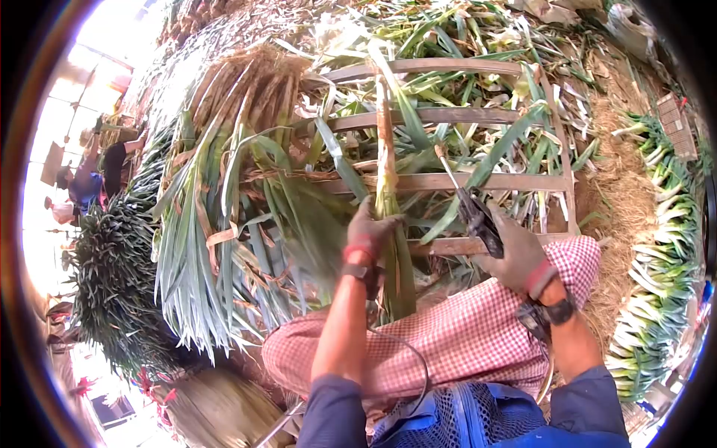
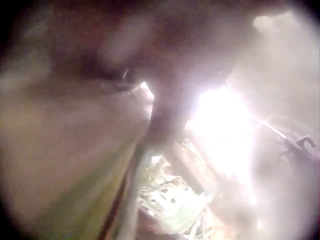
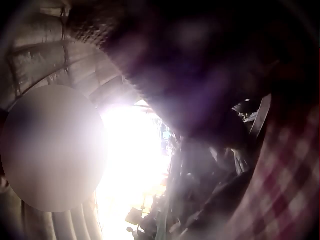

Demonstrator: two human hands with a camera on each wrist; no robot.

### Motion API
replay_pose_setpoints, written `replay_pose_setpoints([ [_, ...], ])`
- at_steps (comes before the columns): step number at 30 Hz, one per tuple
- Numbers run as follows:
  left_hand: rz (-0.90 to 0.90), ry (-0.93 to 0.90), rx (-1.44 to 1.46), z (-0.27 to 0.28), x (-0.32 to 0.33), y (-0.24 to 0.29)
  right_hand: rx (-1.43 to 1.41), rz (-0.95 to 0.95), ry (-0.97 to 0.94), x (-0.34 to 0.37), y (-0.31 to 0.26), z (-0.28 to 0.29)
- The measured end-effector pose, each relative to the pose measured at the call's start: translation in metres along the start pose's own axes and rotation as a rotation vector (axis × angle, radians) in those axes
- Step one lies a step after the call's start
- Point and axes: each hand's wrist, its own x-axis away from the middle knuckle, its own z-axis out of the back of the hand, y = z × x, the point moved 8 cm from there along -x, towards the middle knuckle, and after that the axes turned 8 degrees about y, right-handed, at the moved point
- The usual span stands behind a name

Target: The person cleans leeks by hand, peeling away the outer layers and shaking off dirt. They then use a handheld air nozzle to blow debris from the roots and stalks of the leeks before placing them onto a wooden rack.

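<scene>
In the head view, my gloved left hand [image 1: 371, 233] grips a long leek [image 1: 385, 160] by its green part, with the brownish root end pointing away from me. The leek's green leaves hang down over the checkered trouser leg. My gloved right hand [image 1: 515, 250] holds a black air blow gun [image 1: 476, 218] by its handle, to the right of the leek. Its thin nozzle [image 1: 448, 166] points up and left, toward the leek's side. The left wrist view is hazy and the right wrist view dark, with glare in both.
Ahead lies a slatted wooden frame [image 1: 478, 182] over stripped leaves. A heap of uncleaned leeks [image 1: 216, 201] with roots stands at the left, darker green bundles [image 1: 119, 276] beyond it. Whitish cleaned leeks [image 1: 650, 276] line the right side. A person [image 1: 93, 175] is far left.
</scene>
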Motion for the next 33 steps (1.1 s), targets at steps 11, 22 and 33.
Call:
replay_pose_setpoints([
  [11,-0.255,0.172,-0.629,0.031,0.049,0.023,0.22,0.011,-0.24,0.013,-0.048,-0.08],
  [22,-0.65,0.333,-0.798,0.025,0.073,0.046,0.388,-0.055,-0.299,-0.011,-0.063,-0.092],
  [33,-0.531,0.303,-1.018,0.017,0.054,0.039,0.379,-0.029,-0.184,-0.141,-0.062,-0.074],
])
